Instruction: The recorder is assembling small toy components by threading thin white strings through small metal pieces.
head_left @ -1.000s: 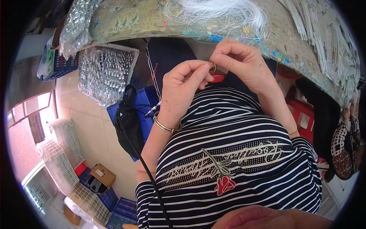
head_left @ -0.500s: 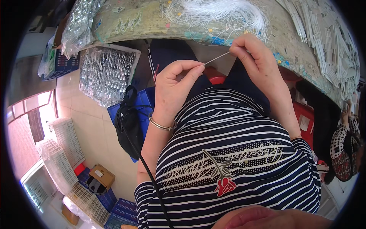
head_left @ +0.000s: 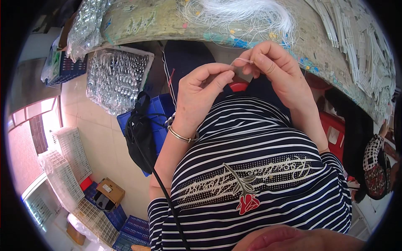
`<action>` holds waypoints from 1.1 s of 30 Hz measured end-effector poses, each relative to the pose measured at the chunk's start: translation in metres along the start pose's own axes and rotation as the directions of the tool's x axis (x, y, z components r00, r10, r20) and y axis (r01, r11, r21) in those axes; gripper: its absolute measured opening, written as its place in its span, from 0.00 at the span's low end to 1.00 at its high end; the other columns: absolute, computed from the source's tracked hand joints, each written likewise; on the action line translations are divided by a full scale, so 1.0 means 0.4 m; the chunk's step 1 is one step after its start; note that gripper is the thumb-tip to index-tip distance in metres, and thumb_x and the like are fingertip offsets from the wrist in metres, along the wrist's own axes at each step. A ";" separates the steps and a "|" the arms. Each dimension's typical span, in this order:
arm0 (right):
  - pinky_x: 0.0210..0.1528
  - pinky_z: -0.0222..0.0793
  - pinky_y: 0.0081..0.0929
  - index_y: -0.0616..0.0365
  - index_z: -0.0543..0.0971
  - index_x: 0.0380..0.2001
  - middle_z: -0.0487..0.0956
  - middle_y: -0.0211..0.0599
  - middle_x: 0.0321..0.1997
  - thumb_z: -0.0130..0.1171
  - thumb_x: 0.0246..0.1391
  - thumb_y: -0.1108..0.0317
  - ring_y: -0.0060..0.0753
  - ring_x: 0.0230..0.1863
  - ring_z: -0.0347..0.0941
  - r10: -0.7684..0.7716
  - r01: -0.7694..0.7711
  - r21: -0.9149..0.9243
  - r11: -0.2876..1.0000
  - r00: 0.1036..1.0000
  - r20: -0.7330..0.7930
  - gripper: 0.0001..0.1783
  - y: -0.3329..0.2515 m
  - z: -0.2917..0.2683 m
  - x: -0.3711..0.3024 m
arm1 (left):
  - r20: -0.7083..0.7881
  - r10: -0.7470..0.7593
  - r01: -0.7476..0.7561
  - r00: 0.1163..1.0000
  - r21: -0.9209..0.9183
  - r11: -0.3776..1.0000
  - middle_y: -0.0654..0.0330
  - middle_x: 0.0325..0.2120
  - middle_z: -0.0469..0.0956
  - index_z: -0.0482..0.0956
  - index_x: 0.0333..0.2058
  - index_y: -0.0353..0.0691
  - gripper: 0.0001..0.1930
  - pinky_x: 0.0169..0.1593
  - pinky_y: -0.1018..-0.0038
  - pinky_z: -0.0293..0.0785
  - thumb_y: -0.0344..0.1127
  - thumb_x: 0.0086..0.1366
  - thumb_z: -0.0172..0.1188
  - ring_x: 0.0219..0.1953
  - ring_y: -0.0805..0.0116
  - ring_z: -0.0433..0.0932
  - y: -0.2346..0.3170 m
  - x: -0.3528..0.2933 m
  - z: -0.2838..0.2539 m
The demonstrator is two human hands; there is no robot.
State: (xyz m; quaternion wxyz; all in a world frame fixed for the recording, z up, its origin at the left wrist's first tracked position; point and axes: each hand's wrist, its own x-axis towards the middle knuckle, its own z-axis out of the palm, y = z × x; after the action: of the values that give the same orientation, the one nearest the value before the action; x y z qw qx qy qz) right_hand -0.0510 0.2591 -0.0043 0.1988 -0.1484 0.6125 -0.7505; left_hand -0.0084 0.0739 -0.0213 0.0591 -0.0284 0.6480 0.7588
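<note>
Holding a fine white thread (head_left: 244,60) out in front of the torso, over the lap and just short of the worktable (head_left: 165,26). Left hand (head_left: 199,90): thumb and index fingertips pressed together, pinching the thread near one end; other fingers curled behind. Right hand (head_left: 279,69): thumb laid against the bent index finger, pinching the thread; remaining fingers loosely curled. Thread bows slightly upward across the small gap between the hands. Bangle (head_left: 180,135) sits on the left wrist. On the worktable, beyond the hands: a loose hank of white threads (head_left: 251,14), ends straggling toward the near edge. Far right of it: heaped pale strips (head_left: 358,54). To the left, below table height: a tray of shiny wrapped pieces (head_left: 117,79); contents too small to identify.
</note>
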 end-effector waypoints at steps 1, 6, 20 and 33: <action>0.40 0.63 0.16 0.55 0.71 0.34 0.77 0.33 0.40 0.46 0.63 0.64 0.16 0.36 0.68 0.000 0.000 0.000 1.000 1.000 0.000 0.08 0.000 -0.001 0.000 | -0.005 -0.017 0.017 1.000 -0.019 1.000 0.63 0.30 0.80 0.80 0.37 0.34 0.07 0.34 0.86 0.70 0.27 0.59 0.60 0.33 0.80 0.77 0.006 0.001 -0.001; 0.39 0.62 0.15 0.56 0.73 0.35 0.76 0.30 0.36 0.46 0.63 0.64 0.15 0.36 0.68 0.058 -0.053 0.081 0.995 0.997 -0.049 0.08 -0.002 -0.005 -0.004 | -0.058 -0.066 0.067 0.996 0.016 0.998 0.63 0.30 0.80 0.80 0.38 0.34 0.08 0.34 0.86 0.70 0.27 0.58 0.61 0.31 0.80 0.77 0.010 0.000 -0.014; 0.36 0.62 0.14 0.57 0.72 0.34 0.75 0.27 0.33 0.45 0.63 0.65 0.15 0.33 0.67 0.105 -0.101 0.107 0.989 0.994 -0.029 0.08 -0.008 -0.021 -0.009 | -0.143 -0.009 0.006 0.990 -0.024 1.000 0.63 0.29 0.79 0.79 0.34 0.33 0.06 0.37 0.86 0.71 0.26 0.57 0.62 0.30 0.81 0.76 -0.011 -0.003 -0.004; 0.45 0.66 0.26 0.60 0.74 0.33 0.75 0.37 0.43 0.55 0.50 0.78 0.32 0.41 0.71 -0.409 0.472 -0.743 0.474 0.866 0.289 0.05 0.003 0.030 0.014 | -0.076 -0.070 0.059 0.995 -0.133 0.989 0.63 0.27 0.79 0.80 0.38 0.33 0.09 0.28 0.88 0.62 0.29 0.59 0.60 0.23 0.84 0.66 -0.013 0.007 0.002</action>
State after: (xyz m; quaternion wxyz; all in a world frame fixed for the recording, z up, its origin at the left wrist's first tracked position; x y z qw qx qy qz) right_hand -0.0501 0.2459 -0.0032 -0.0660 -0.3996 0.8134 -0.4176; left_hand -0.0104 0.0757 -0.0265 0.0556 -0.0838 0.5975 0.7956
